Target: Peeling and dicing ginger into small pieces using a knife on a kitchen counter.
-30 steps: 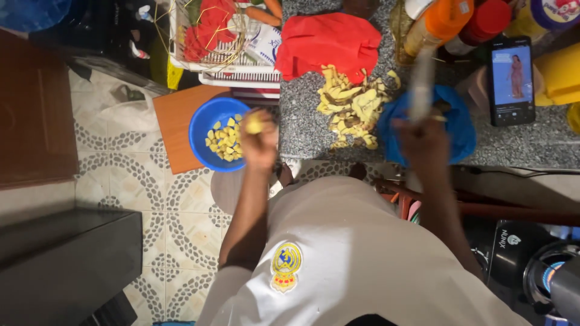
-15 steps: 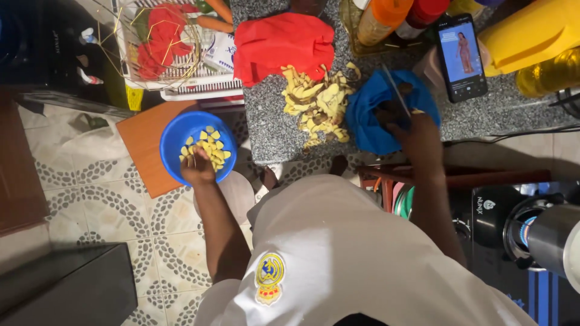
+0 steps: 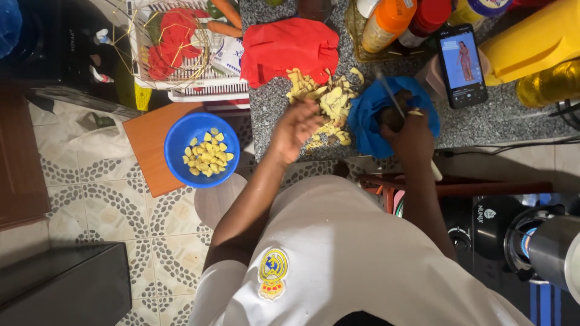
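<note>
My left hand (image 3: pixel 294 128) reaches over the pile of pale yellow peelings and pieces (image 3: pixel 326 102) on the grey stone counter (image 3: pixel 483 124), fingers curled down onto it. Whether it grips a piece is hidden. My right hand (image 3: pixel 411 136) holds a knife (image 3: pixel 389 96) whose blade points up over a blue cloth (image 3: pixel 368 118) lying on the counter. A blue bowl (image 3: pixel 181 142) with cut yellow chunks stands lower left on an orange board (image 3: pixel 148 139), apart from both hands.
A red cloth (image 3: pixel 290 45) lies behind the pile. A phone (image 3: pixel 462 57) with a lit screen, bottles (image 3: pixel 386 21) and a yellow container (image 3: pixel 531 42) crowd the counter's right. A white basket (image 3: pixel 175 48) with vegetables sits at left. A blender (image 3: pixel 531 247) stands lower right above patterned tiles.
My left hand has left the blue bowl and moved right to the pile on the counter. The right hand stays on the blue cloth with the knife.
</note>
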